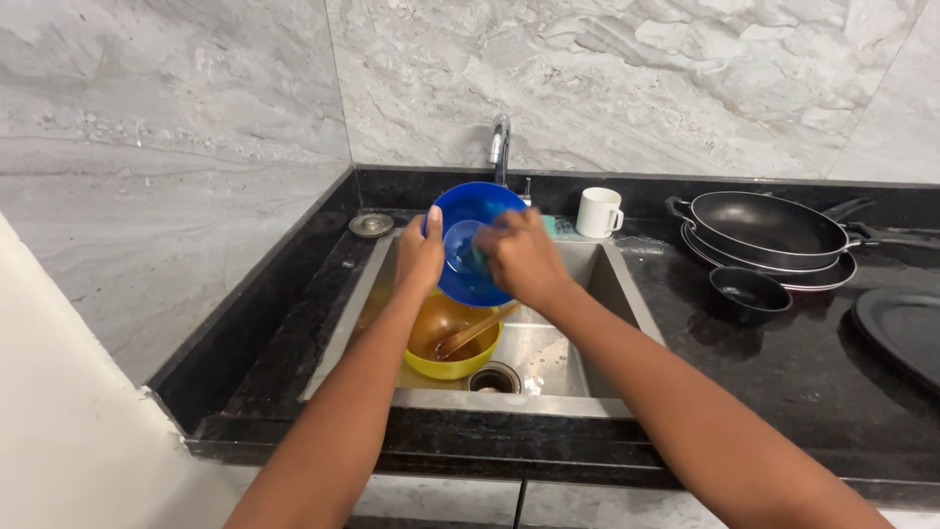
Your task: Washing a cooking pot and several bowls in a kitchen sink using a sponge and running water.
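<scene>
My left hand (419, 251) grips the left rim of a blue plastic bowl (473, 279) and holds it tilted over the steel sink (553, 351). Inside the bowl my right hand (522, 257) presses a small green scrubber (477, 257), mostly hidden by the fingers. Beneath the blue bowl, in the sink, sits a yellow bowl (448, 338) with brownish water and a wooden spoon (477, 330) leaning in it. The chrome tap (500, 147) rises just behind the blue bowl.
A white mug (597, 212) stands behind the sink at right. Stacked black pans (769, 237), a small black pan (749, 291) and a dark plate (906, 328) lie on the black counter at right. A metal drain cover (371, 224) rests at back left. Marble walls enclose the corner.
</scene>
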